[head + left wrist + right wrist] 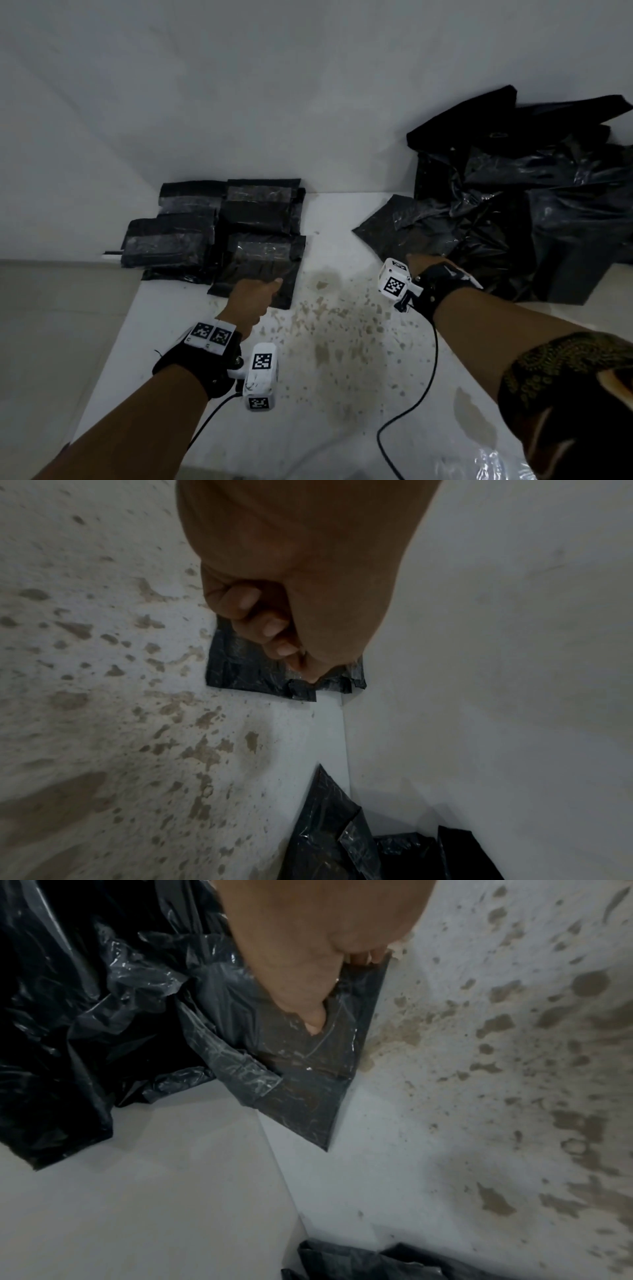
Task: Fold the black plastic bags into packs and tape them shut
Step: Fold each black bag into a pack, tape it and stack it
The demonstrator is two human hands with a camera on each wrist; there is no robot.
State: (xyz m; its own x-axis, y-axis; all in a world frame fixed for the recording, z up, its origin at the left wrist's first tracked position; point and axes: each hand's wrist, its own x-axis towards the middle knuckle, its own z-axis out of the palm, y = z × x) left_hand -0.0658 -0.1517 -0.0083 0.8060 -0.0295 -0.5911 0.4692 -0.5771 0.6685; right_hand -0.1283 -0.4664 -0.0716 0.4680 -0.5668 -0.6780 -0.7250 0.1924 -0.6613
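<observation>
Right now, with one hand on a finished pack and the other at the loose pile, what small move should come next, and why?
Probably the right hand should draw the flat bag it pinches out of the loose pile onto the stained table. The left hand only rests curled on the nearest taped pack, which looks finished, and no bag lies spread for folding.

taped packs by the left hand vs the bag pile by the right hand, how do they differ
The taped packs are flat, folded rectangles lying side by side and overlapping; the bag pile is loose, crumpled and heaped. The packs carry bands of clear tape; the pile shows none. The left hand rests on the nearest pack; the right hand pinches a loose bag's corner. Both are black plastic on the stained white table.
</observation>
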